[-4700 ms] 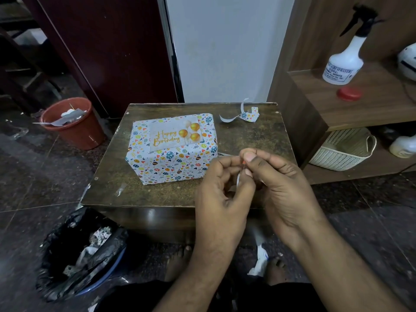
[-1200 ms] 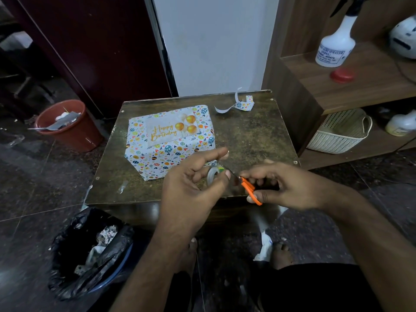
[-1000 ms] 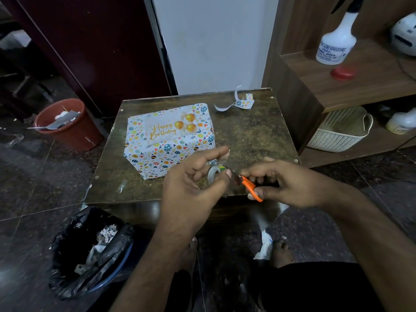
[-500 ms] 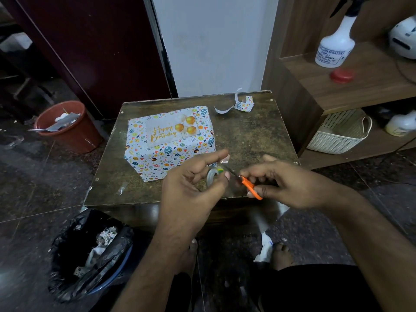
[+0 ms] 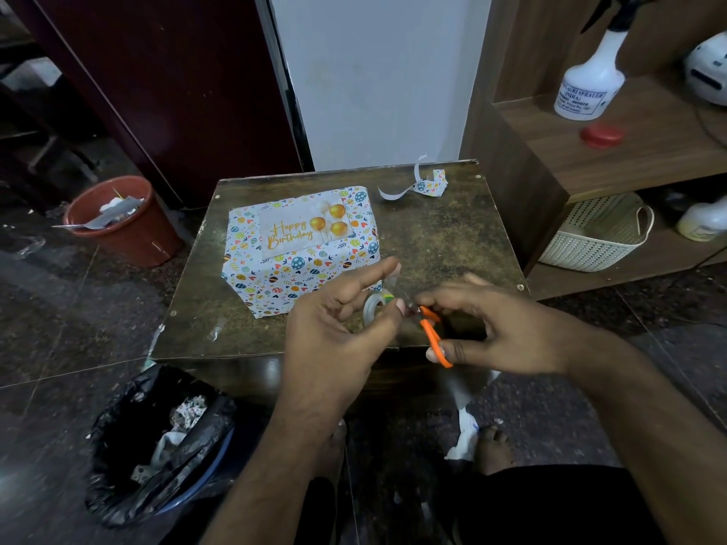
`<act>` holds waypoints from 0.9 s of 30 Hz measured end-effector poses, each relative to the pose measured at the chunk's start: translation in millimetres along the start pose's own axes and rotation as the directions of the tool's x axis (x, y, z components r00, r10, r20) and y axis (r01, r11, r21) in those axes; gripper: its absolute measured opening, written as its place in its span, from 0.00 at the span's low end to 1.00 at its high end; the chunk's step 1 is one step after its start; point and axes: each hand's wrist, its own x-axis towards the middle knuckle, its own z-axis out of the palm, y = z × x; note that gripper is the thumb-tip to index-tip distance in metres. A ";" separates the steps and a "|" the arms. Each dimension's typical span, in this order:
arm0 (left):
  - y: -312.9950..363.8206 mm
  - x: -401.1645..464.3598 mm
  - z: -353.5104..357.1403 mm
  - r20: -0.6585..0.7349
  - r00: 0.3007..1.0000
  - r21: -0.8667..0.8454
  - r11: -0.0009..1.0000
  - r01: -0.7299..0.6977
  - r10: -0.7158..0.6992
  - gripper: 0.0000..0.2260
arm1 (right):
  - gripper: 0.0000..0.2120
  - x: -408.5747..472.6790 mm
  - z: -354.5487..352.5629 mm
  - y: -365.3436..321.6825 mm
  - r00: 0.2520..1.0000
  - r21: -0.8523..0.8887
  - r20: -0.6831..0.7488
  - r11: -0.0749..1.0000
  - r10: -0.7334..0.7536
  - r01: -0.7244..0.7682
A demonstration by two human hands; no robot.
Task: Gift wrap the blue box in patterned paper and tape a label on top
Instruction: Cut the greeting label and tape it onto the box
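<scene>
Since the earliest picture, your hands had taken up tools: where both had been picking at something small between the fingertips, your left hand [image 5: 334,332] now pinched a tape roll [image 5: 375,306] between thumb and curled fingers, index finger stretched out above it, and your right hand [image 5: 499,328] gripped the orange-handled scissors [image 5: 432,334], fingers curled round the handles. Over the last second, little had shifted; you held the same pose with the blades at the roll.

You held the roll up off the bench [image 5: 452,238], just in front of you, probably so a short length of tape could be drawn taut and snipped cleanly (the strip itself was too clear and small to make out). The scissor tips met the roll right beside your left thumb, which suggests the cut was about to be made or was under way.

The wrapped box [image 5: 303,269] sat on the left part of the bench, already covered in patterned paper, with the "Happy Birthday" label [image 5: 305,230] lying on its top face. Whether that label was taped down yet, you could not tell from this view; the fresh piece of tape was likely meant for it. A curled paper offcut [image 5: 427,184] lay at the far edge of the bench, well apart from the box.
</scene>
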 end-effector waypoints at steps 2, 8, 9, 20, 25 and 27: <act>0.0 0.3 0.5 -0.005 1.000 0.001 1.000 -0.002 0.002 0.19 | 0.29 -1.7 -1.2 2.2 1.000 0.022 -0.011 1.000 0.015 -0.015; 1.3 0.2 3.3 -0.023 1.000 -0.063 0.998 0.013 -0.014 0.18 | 0.27 -1.0 -5.9 5.6 0.971 -0.035 -0.188 0.987 0.150 -0.159; 1.3 0.3 3.6 -0.027 0.999 -0.081 0.997 0.015 -0.017 0.18 | 0.24 1.1 -6.8 4.6 0.949 -0.072 -0.258 0.976 0.182 -0.206; 1.9 -1.7 10.8 -0.019 1.000 -0.074 0.997 -0.011 0.010 0.23 | 0.07 22.9 8.1 -27.7 0.862 -0.314 -0.452 0.864 0.229 -0.394; -0.5 -0.5 12.7 0.005 1.000 -0.116 0.993 -0.008 0.009 0.19 | 0.15 21.2 16.4 -44.1 0.874 0.467 -0.448 0.883 0.186 0.052; -2.4 -0.1 12.7 -0.005 1.000 -0.133 0.991 -0.011 0.010 0.18 | 0.14 22.1 22.6 -48.9 0.933 0.557 -0.320 0.830 0.167 0.042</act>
